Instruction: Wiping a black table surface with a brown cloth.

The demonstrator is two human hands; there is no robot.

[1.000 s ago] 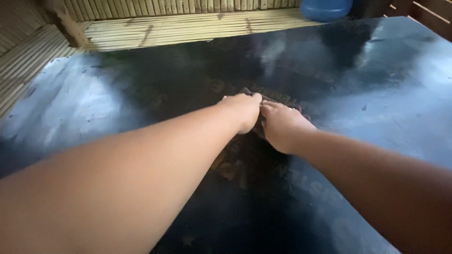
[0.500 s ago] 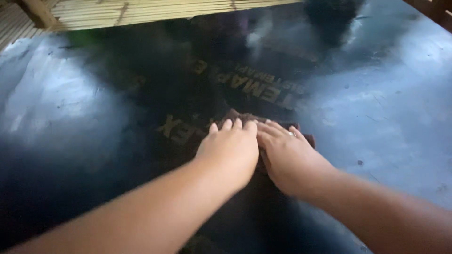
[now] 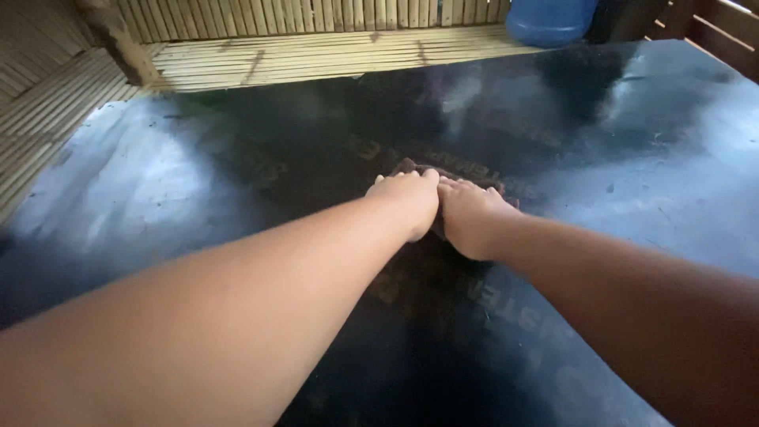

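In the head view, two bare arms are stretched forward over a large dark glossy board [image 3: 158,190] that fills most of the frame. The left hand [image 3: 407,202] and the right hand [image 3: 470,217] are laid side by side, touching each other, near the middle of the board. Both are pressed flat, palms down, on a dark brown cloth [image 3: 419,168], of which only a crumpled edge is seen past the fingertips and a small corner at the right hand's far side. No closed grip is seen: the fingers of both hands are spread out and extended over the cloth rather than curled around it. The cloth is lying on the board, directly beneath the hands, over faded printed lettering on the surface. Pale reflections are spread across the board's left and right parts. Beyond the board's far edge, a slatted bamboo floor [image 3: 316,55] is seen, with a bamboo wall [image 3: 316,9] behind it. A blue rounded container [image 3: 549,20] stands at the top right, just past the board's far edge.
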